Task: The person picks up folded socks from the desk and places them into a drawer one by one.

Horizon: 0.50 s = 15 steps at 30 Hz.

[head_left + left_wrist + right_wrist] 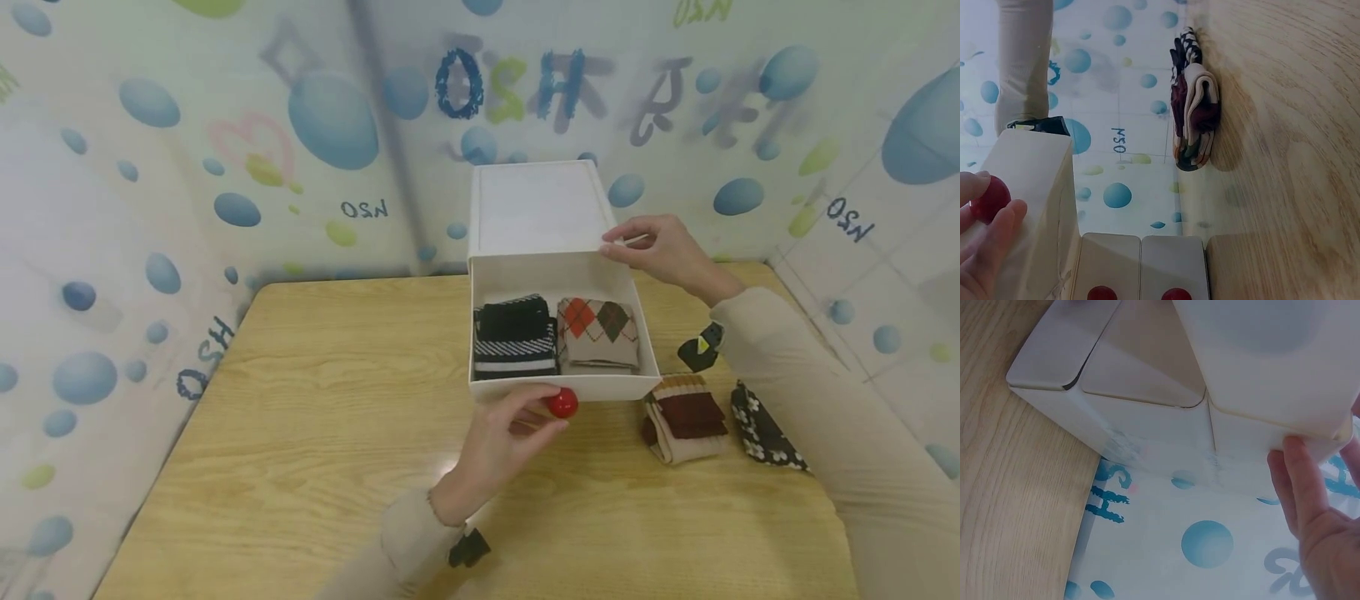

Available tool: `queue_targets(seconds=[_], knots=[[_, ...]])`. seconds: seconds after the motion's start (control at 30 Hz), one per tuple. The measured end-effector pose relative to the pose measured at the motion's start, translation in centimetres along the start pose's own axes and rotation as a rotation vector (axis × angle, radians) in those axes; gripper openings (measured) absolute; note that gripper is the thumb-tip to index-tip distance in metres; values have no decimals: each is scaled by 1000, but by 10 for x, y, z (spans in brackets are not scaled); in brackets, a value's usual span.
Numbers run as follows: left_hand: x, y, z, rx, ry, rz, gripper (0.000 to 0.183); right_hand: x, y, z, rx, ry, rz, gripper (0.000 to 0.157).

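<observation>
A white drawer cabinet (538,207) stands at the back of the table, its top drawer (609,387) pulled out toward me. My left hand (495,437) pinches the red round knob (562,403) on that drawer's front. Inside the drawer lie folded black-and-white striped socks (513,337) and, beside them, beige argyle socks (598,333). My right hand (670,254) holds the cabinet's upper right corner; in the right wrist view its fingers (1305,481) lie against the side. Below, two lower drawers (1172,265) are closed, each with a red knob.
Right of the drawer, a folded maroon-and-beige pair of socks (690,417) lies on the wooden table (315,433). Beyond it, a black piece with white flowers (765,429) lies partly behind my right sleeve. A patterned wall (420,183) closes off the back.
</observation>
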State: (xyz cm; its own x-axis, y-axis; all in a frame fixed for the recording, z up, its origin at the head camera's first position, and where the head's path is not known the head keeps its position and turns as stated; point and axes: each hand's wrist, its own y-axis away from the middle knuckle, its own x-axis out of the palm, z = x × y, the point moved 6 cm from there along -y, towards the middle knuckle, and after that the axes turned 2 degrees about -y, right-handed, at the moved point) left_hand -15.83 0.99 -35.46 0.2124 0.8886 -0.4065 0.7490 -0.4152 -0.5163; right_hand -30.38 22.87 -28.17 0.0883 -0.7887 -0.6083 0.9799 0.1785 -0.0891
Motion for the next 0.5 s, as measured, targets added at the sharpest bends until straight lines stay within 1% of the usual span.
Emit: queue_targets(seconds=[0.1, 0.17, 0.2, 0.3, 0.4, 0.5], knots=[[0, 0, 1, -37, 11, -9, 33, 0, 0, 0, -3, -4, -1, 43], [-1, -1, 0, -44, 14, -15, 32, 0, 0, 0, -5, -11, 0, 43], [-2, -1, -2, -40, 13, -17, 32, 1, 0, 0, -6, -14, 1, 43], [-6, -5, -15, -23, 11, -26, 31, 1, 0, -1, -7, -20, 5, 42], [-11, -9, -26, -25, 20, -34, 29, 0, 0, -1, -8, -24, 6, 42], [-14, -11, -30, -48, 33, -48, 29, 0, 0, 0, -10, -22, 4, 42]])
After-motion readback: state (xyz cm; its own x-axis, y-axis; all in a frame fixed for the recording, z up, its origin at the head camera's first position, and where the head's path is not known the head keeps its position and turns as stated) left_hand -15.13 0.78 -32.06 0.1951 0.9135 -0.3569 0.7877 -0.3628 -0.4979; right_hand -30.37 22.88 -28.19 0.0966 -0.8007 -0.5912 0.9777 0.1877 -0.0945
